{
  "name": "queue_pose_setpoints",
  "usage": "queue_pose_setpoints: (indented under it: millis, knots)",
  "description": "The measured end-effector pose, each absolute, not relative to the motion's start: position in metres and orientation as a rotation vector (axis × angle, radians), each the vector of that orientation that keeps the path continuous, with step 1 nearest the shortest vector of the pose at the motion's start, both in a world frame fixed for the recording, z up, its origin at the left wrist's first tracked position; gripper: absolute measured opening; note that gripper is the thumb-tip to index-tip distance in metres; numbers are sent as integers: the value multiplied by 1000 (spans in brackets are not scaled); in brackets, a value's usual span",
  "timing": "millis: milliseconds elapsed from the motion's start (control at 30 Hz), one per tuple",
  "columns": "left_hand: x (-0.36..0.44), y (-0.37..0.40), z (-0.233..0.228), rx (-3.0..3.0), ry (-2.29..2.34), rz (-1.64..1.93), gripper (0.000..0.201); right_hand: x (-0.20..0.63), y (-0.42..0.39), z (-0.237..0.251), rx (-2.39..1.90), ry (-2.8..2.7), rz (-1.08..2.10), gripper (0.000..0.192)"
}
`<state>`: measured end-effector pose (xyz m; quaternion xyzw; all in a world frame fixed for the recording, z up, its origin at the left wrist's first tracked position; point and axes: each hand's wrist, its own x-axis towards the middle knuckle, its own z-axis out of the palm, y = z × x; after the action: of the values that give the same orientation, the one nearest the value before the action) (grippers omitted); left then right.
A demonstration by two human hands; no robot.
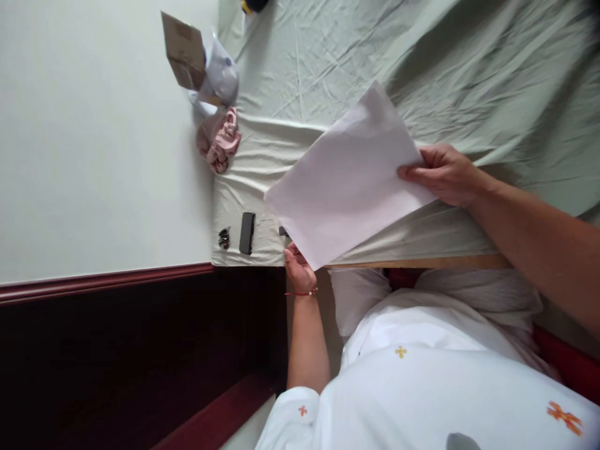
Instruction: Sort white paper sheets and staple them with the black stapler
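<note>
And here on my head feed it's the white paper [349,184] front and centre, lying aslant across the middle of the frame, one corner aimed at the top, another down at the near edge. My right hand [443,172] has it, right of centre: thumb on top, fingers going underneath, a firm pinch on the right-hand edge! Over to my left hand [300,265], below centre, just by the paper's lower corner; the fingers are partly hidden there, so I can't tell whether they grip anything. A red bracelet [302,292] circles that wrist. Just above those fingers, a small dark object [283,231] pokes out beside the paper's edge, too little of it showing for me to name. Left of that, a black phone [247,233] rests on the pale green cloth [300,81] over the table [445,261], with a small dark bunch [224,237] beside it. Up the left side now: crumpled pink fabric [220,140], then a whitish plastic bag [222,75] against a cardboard box [185,53] at upper left. Top edge, a black-and-yellow item [253,5], cut off by the frame!
</note>
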<state>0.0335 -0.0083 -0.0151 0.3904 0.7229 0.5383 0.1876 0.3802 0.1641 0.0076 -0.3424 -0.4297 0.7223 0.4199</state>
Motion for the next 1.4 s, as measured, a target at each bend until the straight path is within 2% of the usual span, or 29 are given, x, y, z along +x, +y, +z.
queue_pose_setpoints:
  millis: [133, 333, 500, 667, 867, 1000, 1200, 1400]
  knots:
    - [48, -10, -7, 979, 1890, 1523, 63, 377, 165, 4, -894, -1273, 1748, 24]
    - [56, 6, -14, 970, 2074, 1516, 50, 373, 169, -3, -1001, -1438, 1479, 20]
    - [58, 12, -15, 1082, 2222, 1483, 53, 376, 170, -1, -1169, -1550, 1233, 11]
    - [59, 1, -10, 1064, 2010, 1449, 50, 378, 171, -1, -1219, -1587, 1135, 14]
    - [62, 1, -10, 1093, 2059, 1422, 44, 378, 168, 3, -1266, -1600, 1091, 18]
    - [63, 2, -11, 1101, 2104, 1477, 48, 379, 166, 6, -1274, -1547, 1141, 15]
    - [63, -3, -10, 1072, 1976, 1359, 51, 379, 168, 4, -1305, -1430, 1115, 10]
    - [64, 2, -15, 1079, 2144, 1364, 41, 379, 167, 6, -1324, -1501, 1078, 13]
